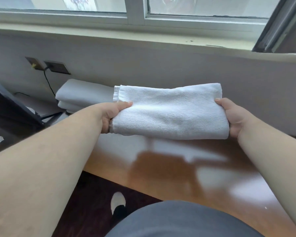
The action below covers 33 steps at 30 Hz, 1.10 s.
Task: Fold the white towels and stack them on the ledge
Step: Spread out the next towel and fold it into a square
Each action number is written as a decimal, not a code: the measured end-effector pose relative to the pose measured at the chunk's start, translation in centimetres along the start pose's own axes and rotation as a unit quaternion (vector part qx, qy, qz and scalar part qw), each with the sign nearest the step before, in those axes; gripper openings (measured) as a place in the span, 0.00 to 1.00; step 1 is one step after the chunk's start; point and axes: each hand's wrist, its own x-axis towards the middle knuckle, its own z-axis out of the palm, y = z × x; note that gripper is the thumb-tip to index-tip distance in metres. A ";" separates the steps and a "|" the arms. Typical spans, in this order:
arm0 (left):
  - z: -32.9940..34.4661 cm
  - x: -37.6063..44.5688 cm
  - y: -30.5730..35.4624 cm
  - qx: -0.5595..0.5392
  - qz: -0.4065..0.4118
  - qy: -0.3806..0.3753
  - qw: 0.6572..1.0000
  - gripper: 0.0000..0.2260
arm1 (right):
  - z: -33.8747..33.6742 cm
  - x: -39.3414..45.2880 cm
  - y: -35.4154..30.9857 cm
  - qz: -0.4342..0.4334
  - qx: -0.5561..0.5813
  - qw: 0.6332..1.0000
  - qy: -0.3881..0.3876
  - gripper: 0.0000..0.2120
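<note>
Head view: left hand (pixel 112 115) and right hand (pixel 229 117) each grip an end of the folded white terry towel (pixel 169 112), level for stacking on the folded white pile (pixel 80 96) beyond the left hand.

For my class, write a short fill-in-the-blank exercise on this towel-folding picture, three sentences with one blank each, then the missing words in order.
1. The folded towel is held at its two ends by ____ hands, the left hand and the right hand.
2. The stack of folded towels lies to the ____ of the held towel.
3. A black cable hangs from a socket on the ____.

Missing words: both; left; wall
</note>
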 end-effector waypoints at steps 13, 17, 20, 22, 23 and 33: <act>-22.2 6.8 12.7 0.019 0.039 -0.055 0.998 0.17 | 22.3 9.4 0.1 -0.020 0.040 0.998 0.049 0.14; -27.2 8.9 15.4 0.042 0.036 -0.045 0.997 0.22 | 28.2 11.6 -0.1 -0.013 0.045 0.997 0.056 0.14; -30.9 10.7 16.6 0.056 0.039 -0.034 0.997 0.24 | 32.1 13.3 0.1 -0.006 0.043 0.997 0.060 0.14; -33.3 12.0 17.2 0.060 0.031 -0.029 0.997 0.23 | 34.4 14.5 0.5 0.004 0.047 0.997 0.059 0.15; -34.4 12.7 17.3 0.062 0.027 -0.028 0.997 0.22 | 35.5 15.1 0.9 0.010 0.048 0.997 0.055 0.15; -39.0 19.7 18.5 0.092 0.011 -0.022 0.995 0.17 | 40.3 20.7 2.5 0.045 0.050 0.994 0.082 0.18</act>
